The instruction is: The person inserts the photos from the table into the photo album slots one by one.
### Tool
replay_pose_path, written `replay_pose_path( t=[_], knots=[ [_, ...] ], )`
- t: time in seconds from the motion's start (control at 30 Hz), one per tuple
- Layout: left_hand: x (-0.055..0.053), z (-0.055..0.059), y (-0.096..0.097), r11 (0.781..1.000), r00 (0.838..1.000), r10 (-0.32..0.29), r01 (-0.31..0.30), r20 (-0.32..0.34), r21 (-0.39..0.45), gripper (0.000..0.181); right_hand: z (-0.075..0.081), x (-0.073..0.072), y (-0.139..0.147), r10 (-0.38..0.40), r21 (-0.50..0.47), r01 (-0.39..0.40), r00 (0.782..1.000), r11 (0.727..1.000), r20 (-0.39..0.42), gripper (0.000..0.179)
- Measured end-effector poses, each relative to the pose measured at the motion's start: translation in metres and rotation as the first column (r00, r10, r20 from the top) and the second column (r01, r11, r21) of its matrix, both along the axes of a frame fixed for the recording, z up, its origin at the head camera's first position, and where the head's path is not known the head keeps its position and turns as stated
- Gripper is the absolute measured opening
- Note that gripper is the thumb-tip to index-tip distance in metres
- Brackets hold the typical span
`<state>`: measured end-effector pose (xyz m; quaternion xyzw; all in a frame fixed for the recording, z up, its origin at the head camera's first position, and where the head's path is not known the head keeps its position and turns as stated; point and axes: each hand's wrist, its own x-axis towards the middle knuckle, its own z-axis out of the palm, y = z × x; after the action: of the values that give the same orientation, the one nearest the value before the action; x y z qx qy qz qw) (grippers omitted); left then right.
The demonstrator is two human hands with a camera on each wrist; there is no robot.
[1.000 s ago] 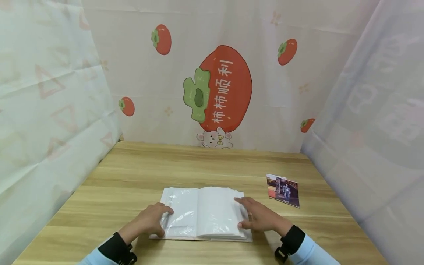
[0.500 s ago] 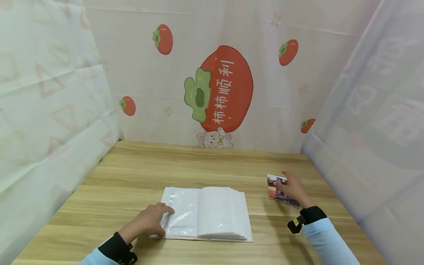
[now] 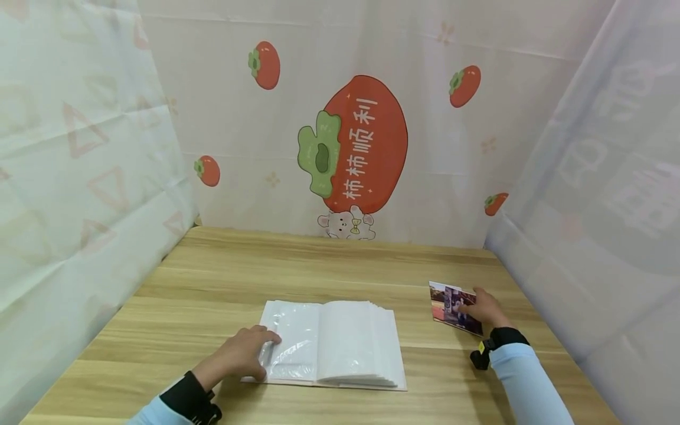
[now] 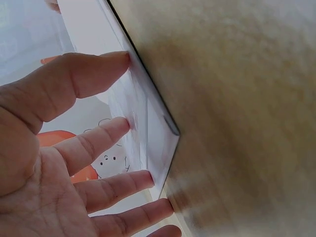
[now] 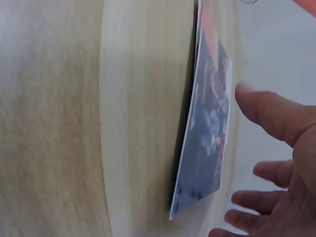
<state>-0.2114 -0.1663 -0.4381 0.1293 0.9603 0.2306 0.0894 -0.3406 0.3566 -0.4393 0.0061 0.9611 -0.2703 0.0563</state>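
A photo album [image 3: 345,342] with white pages and clear plastic sleeves lies spread on the table. My left hand [image 3: 241,354] rests at its left edge. In the left wrist view that hand's thumb and fingers are spread, with fingertips on the page near the corner of the album [image 4: 157,133]. To the right of the album, a few overlapping photo prints lie on the wood; the top photo [image 3: 465,323] is dark and shows a figure. My right hand [image 3: 486,310] hovers at its right side, thumb over it. The right wrist view has loose, parted fingers [image 5: 261,200] beside the photo [image 5: 202,153].
The wood-grain table [image 3: 319,265] runs back to a white cloth backdrop [image 3: 223,106] printed with persimmons. White cloth walls stand at the left [image 3: 95,177] and right [image 3: 600,236] sides. Black bands with small cameras sit on both wrists.
My right hand has left the album's right edge, reached over to the photos and shifted slightly right across them. The album's right-hand pages have fanned out. My left hand has stayed put.
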Motion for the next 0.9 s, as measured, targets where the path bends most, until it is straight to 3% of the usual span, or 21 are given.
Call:
replay_pose_path(
  t=[0.47,0.63,0.77,0.9],
  knots=[
    [0.001,0.002,0.003,1.0,1.0,0.004,-0.004,0.01,0.004,0.059,-0.012,-0.011,0.009,0.02,-0.142,-0.004,0.994,0.99,0.111,0.096],
    [0.001,0.004,0.003,1.0,1.0,0.007,-0.007,0.0,-0.003,0.06,-0.01,-0.014,0.011,0.039,-0.11,-0.025,0.99,0.994,0.134,0.095],
    [0.001,0.004,0.003,1.0,1.0,0.007,-0.007,-0.001,0.001,0.059,-0.008,-0.014,0.012,0.06,-0.033,-0.057,0.993,0.998,0.101,0.095],
    [0.0,0.003,0.003,1.0,1.0,0.004,-0.005,-0.007,-0.006,0.059,-0.008,-0.013,0.012,0.064,-0.021,-0.062,0.993,0.998,0.096,0.098]
  ],
)
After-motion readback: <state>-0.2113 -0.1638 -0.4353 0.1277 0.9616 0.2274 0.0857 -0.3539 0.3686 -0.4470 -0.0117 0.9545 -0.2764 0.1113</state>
